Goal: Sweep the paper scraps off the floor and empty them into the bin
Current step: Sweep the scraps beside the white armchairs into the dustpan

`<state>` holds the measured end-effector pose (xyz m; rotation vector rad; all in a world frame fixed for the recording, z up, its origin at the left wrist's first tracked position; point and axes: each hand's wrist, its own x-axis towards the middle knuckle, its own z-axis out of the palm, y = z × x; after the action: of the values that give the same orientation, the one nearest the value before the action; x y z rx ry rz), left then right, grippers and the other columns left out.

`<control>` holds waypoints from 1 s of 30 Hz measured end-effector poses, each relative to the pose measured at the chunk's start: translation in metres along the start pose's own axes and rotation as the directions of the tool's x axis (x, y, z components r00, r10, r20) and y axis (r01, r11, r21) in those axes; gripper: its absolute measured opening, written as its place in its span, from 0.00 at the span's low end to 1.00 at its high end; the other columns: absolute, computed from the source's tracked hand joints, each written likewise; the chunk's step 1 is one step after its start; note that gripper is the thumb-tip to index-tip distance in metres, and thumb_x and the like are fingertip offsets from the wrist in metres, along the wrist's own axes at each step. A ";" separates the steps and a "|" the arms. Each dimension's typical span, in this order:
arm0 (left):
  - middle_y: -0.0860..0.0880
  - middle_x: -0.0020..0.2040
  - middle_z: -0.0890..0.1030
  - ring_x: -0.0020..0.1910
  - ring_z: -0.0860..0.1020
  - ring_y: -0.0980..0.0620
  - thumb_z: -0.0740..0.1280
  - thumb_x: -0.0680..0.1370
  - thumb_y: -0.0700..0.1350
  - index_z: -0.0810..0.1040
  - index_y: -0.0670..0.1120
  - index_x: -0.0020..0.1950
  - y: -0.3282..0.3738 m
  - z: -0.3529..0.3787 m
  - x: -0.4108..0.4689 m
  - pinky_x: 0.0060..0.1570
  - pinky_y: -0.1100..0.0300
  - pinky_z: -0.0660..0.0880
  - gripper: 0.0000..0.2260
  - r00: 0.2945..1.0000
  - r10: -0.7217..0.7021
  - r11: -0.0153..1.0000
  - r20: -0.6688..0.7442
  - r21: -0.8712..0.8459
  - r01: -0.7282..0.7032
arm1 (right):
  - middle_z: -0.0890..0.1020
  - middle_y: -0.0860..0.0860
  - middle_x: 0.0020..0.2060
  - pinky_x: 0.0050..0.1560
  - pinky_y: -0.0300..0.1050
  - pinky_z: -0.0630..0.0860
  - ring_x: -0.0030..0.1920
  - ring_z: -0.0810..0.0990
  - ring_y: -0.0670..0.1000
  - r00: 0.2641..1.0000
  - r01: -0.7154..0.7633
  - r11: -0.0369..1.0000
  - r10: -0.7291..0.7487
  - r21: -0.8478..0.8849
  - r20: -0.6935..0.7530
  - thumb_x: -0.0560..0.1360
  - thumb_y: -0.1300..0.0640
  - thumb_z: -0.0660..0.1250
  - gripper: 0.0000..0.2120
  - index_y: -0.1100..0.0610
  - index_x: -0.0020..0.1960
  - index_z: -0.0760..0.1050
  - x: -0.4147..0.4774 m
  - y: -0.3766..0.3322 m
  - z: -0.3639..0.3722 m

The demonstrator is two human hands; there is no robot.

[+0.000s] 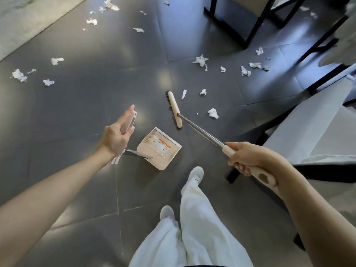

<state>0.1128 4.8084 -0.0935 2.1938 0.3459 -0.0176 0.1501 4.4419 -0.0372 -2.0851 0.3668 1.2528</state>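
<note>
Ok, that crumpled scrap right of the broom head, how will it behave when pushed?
The crumpled scrap looks thin and very light, so it probably skids easily over the glossy floor. Soft and wrinkled, it may snag in the broom bristles or flutter aside.

Dustpan (159,148) left of broom head (174,109), scraps (213,113) to its right.

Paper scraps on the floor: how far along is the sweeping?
Done: a few paper scraps lie in the dustpan. In hand: the left hand holds its handle, the right hand grips the broom. Left: many more scattered over the floor; no bin in view.
</note>
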 end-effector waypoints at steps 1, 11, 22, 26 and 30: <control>0.55 0.63 0.79 0.52 0.78 0.49 0.65 0.79 0.41 0.64 0.69 0.71 0.009 0.008 0.017 0.55 0.65 0.71 0.28 1.000 0.013 1.000 0.012 0.010 -0.013 | 0.73 0.52 0.24 0.24 0.38 0.69 0.21 0.69 0.46 0.999 -0.007 1.000 0.007 0.017 -0.034 0.73 0.67 0.62 0.21 0.46 0.59 0.71 0.009 0.001 -0.012; 0.71 0.59 0.70 0.58 0.77 0.48 0.63 0.80 0.38 0.61 0.65 0.73 0.098 0.086 0.176 0.63 0.64 0.68 0.29 0.984 0.117 0.992 0.134 0.040 -0.124 | 0.79 0.56 0.31 0.35 0.45 0.77 0.29 0.77 0.54 0.950 -0.118 0.991 0.092 -0.069 -0.299 0.72 0.65 0.54 0.26 0.55 0.70 0.63 0.113 -0.006 -0.129; 0.57 0.67 0.74 0.63 0.75 0.50 0.63 0.80 0.41 0.60 0.65 0.74 0.139 0.144 0.280 0.59 0.70 0.65 0.28 0.948 0.142 0.977 0.286 0.113 -0.180 | 0.76 0.55 0.28 0.26 0.42 0.71 0.24 0.73 0.50 0.977 -0.159 0.970 0.181 0.185 -0.109 0.73 0.65 0.56 0.35 0.50 0.77 0.53 0.147 -0.025 -0.135; 0.71 0.61 0.69 0.62 0.73 0.60 0.62 0.79 0.37 0.62 0.60 0.75 0.145 0.143 0.302 0.58 0.76 0.63 0.28 0.938 0.166 0.984 0.303 0.011 -0.177 | 0.74 0.52 0.27 0.27 0.40 0.69 0.24 0.70 0.48 0.984 -0.173 0.918 0.180 0.356 0.013 0.72 0.64 0.58 0.34 0.48 0.76 0.58 0.136 -0.055 -0.120; 0.73 0.59 0.69 0.60 0.75 0.60 0.62 0.80 0.37 0.62 0.60 0.75 0.140 0.130 0.313 0.59 0.73 0.66 0.28 0.933 0.164 0.986 0.320 -0.012 -0.169 | 0.69 0.50 0.23 0.20 0.34 0.64 0.18 0.65 0.44 0.979 -0.202 0.852 0.189 0.482 0.074 0.74 0.69 0.58 0.34 0.47 0.76 0.60 0.122 -0.082 -0.127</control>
<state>0.4634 4.7015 -0.1050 2.1833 -0.0242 -0.2817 0.3413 4.4292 -0.0699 -1.6242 0.8147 1.1488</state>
